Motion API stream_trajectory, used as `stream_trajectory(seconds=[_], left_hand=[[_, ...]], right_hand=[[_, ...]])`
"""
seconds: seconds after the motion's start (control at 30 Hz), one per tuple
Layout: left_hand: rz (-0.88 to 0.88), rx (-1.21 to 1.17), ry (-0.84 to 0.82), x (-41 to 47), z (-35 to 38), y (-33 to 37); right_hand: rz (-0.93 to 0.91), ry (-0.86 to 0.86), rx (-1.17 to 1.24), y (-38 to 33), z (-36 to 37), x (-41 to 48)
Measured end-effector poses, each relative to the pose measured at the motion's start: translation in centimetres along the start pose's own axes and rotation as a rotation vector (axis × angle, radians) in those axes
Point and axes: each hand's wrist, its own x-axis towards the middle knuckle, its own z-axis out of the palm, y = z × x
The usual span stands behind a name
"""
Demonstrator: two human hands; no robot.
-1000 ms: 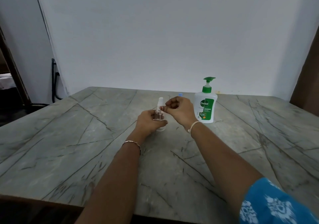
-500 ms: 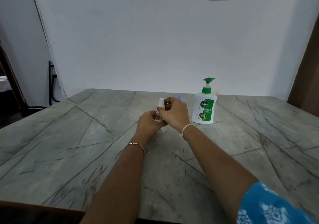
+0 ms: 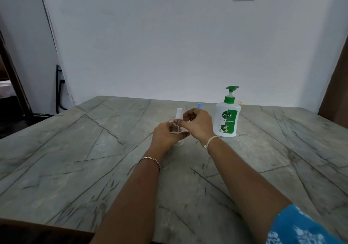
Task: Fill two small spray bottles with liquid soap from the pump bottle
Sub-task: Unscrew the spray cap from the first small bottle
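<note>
Head: right hand (image 3: pixel 197 125) now beside bottle cap (image 3: pixel 179 110)

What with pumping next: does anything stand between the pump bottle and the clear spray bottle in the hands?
Only the right hand, curled at the neck of the clear spray bottle, lies between it and the pump bottle. The left hand grips its body. A blue-capped bottle stands further back.

The pump bottle (image 3: pixel 227 119) reads "Dettol"; "ORIGINAL"; "99.99%".
</note>
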Motion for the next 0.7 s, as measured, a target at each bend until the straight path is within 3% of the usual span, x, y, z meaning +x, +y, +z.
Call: stream_trajectory(seconds=[0.13,0.43,0.7], left_hand=[[-0.013,-0.033,-0.008,0.1,0.1,-0.2],[-0.028,-0.026,-0.029,0.2,0.2,-0.2],[-0.041,-0.064,-0.052,0.1,0.1,-0.5]], right_hand=[[-0.018,-0.003,0.078,-0.1,-0.2,-0.4],[-0.083,0.034,0.001,-1.5,0.0,0.4],[0.053,0.337,0.444,-2.7,-3.9,1.1]])
